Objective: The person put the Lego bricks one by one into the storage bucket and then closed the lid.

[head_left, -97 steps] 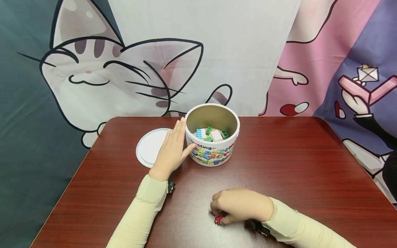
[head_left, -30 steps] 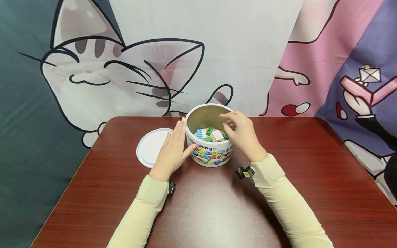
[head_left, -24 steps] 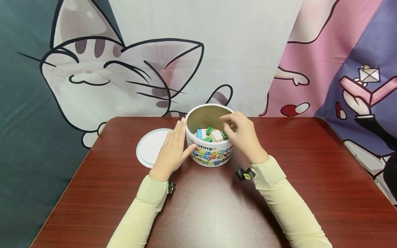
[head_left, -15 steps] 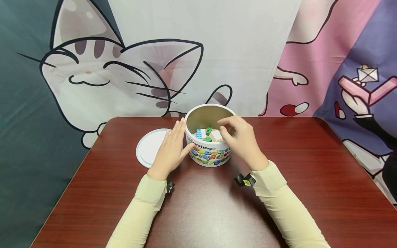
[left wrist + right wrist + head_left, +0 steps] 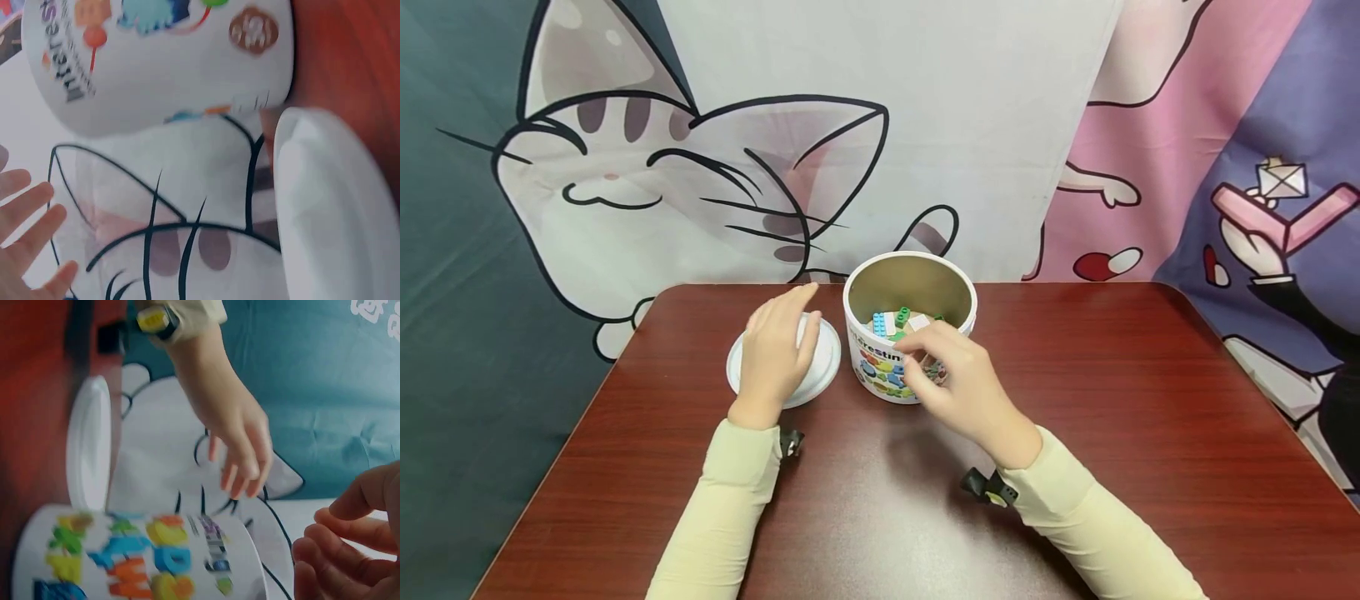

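Note:
A white bucket (image 5: 868,358) with colourful printed pictures stands near the back of the table. Inside it lie toy building bricks, among them a light blue brick (image 5: 879,324) and a green brick (image 5: 902,317). My left hand (image 5: 772,354) hovers above the round white lid (image 5: 823,362), fingers extended. In the left wrist view, the lid (image 5: 340,212) is apart from those fingers. In front of the bucket is my right hand (image 5: 958,383), hiding part of its wall. The right wrist view has that hand's fingers (image 5: 340,547) loosely bent, nothing seen between them.
The brown wooden table (image 5: 1112,375) extends to both sides and toward me. Behind its far edge hangs a cloth backdrop (image 5: 1000,150) with cartoon drawings. Each wrist wears a small black camera (image 5: 988,486).
My right hand, earlier pinching a small red piece at the table, went over the bucket and has drawn back without it. My left hand has left the bucket's side and moved left above the lid.

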The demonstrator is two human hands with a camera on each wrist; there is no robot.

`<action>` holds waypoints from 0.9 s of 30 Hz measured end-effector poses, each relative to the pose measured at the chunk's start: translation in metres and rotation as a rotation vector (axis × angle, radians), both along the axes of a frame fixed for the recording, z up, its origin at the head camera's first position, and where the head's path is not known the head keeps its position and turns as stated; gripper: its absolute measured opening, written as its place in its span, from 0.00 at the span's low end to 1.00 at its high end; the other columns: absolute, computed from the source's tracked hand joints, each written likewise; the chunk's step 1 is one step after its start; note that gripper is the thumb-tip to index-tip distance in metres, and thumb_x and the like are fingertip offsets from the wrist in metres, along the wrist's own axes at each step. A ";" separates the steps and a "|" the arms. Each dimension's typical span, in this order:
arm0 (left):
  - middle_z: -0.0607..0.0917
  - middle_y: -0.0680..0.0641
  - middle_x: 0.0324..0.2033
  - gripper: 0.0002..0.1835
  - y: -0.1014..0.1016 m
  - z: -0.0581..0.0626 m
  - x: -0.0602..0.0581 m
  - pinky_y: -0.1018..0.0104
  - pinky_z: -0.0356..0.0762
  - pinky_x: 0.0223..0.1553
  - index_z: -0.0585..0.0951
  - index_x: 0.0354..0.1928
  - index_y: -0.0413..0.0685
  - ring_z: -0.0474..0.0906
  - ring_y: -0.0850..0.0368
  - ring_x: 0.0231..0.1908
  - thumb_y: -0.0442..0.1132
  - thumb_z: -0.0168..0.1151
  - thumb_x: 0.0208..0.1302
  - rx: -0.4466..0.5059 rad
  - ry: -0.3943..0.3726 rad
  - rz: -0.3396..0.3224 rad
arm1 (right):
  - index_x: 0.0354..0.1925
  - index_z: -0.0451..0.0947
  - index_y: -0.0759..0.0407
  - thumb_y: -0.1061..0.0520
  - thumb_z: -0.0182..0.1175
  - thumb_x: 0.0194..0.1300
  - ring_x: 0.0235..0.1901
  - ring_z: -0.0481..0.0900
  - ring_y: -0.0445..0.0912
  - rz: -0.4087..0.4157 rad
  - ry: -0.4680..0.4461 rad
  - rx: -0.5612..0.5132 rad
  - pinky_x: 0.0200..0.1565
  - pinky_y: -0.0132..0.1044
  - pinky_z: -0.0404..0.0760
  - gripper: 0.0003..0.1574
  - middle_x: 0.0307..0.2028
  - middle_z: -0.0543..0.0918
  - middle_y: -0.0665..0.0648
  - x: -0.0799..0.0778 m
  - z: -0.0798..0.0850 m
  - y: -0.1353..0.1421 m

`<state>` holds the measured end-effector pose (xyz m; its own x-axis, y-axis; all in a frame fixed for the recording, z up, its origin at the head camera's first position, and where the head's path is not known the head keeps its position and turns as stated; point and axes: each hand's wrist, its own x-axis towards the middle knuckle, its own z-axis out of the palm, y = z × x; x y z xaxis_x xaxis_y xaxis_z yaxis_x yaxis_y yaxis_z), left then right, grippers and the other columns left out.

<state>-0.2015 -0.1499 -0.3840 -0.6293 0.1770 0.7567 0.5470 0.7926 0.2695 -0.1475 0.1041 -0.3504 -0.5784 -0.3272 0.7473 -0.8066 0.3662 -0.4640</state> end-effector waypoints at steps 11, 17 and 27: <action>0.82 0.38 0.57 0.18 -0.047 -0.006 -0.008 0.35 0.72 0.53 0.81 0.60 0.43 0.75 0.35 0.58 0.43 0.51 0.76 0.125 -0.224 0.242 | 0.46 0.84 0.61 0.68 0.60 0.60 0.37 0.81 0.42 0.081 -0.299 0.096 0.41 0.34 0.84 0.15 0.38 0.84 0.53 0.013 -0.030 -0.031; 0.80 0.36 0.59 0.21 -0.067 -0.010 -0.008 0.33 0.75 0.50 0.79 0.62 0.43 0.75 0.34 0.58 0.46 0.47 0.78 0.193 -0.425 0.373 | 0.56 0.80 0.66 0.65 0.60 0.62 0.46 0.84 0.51 0.131 -0.581 0.141 0.51 0.37 0.83 0.23 0.49 0.83 0.61 0.006 -0.050 -0.052; 0.65 0.27 0.69 0.29 -0.082 -0.017 -0.009 0.30 0.67 0.60 0.67 0.72 0.36 0.65 0.24 0.64 0.46 0.41 0.78 0.138 -0.896 0.418 | 0.73 0.60 0.70 0.57 0.60 0.64 0.63 0.73 0.57 0.102 -0.781 0.277 0.63 0.48 0.74 0.43 0.69 0.67 0.69 -0.007 -0.073 -0.083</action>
